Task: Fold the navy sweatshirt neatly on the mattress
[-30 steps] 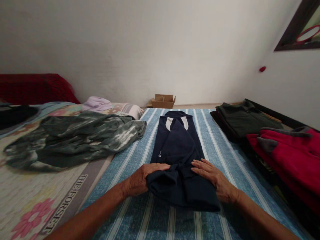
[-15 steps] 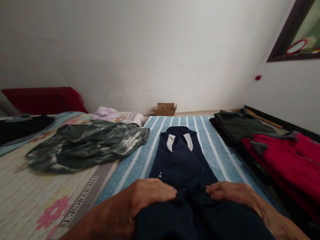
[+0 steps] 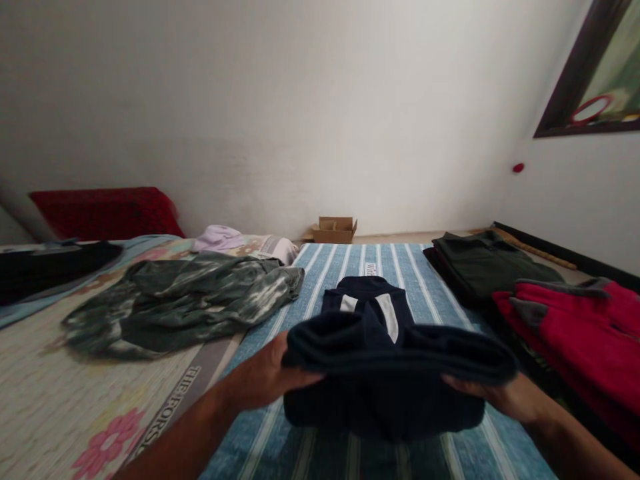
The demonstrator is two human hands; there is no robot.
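Note:
A navy collared jacket [image 3: 385,393] with white patches below its collar lies on the blue striped sheet [image 3: 265,427], its collar end pointing away from me. Its near end is raised off the sheet and doubled over toward the collar. My left hand [image 3: 274,373] is closed on the left side of the raised part, thumb on the near face and the other fingers mostly hidden behind. At the right side my right hand [image 3: 505,393] grips the same fold, its fingers partly under the cloth.
To the left a crumpled camouflage garment [image 3: 190,300] lies on a floral mat [image 3: 45,400], near a lilac cloth [image 3: 219,239] and dark clothes [image 3: 60,267]. On the right are folded dark green [image 3: 490,257] and pink [image 3: 575,320] clothes. A cardboard box [image 3: 335,230] stands by the wall.
My hands, which were pressing on the jacket's near part, have taken hold of its sides. They have lifted the near end and folded it forward over the body.

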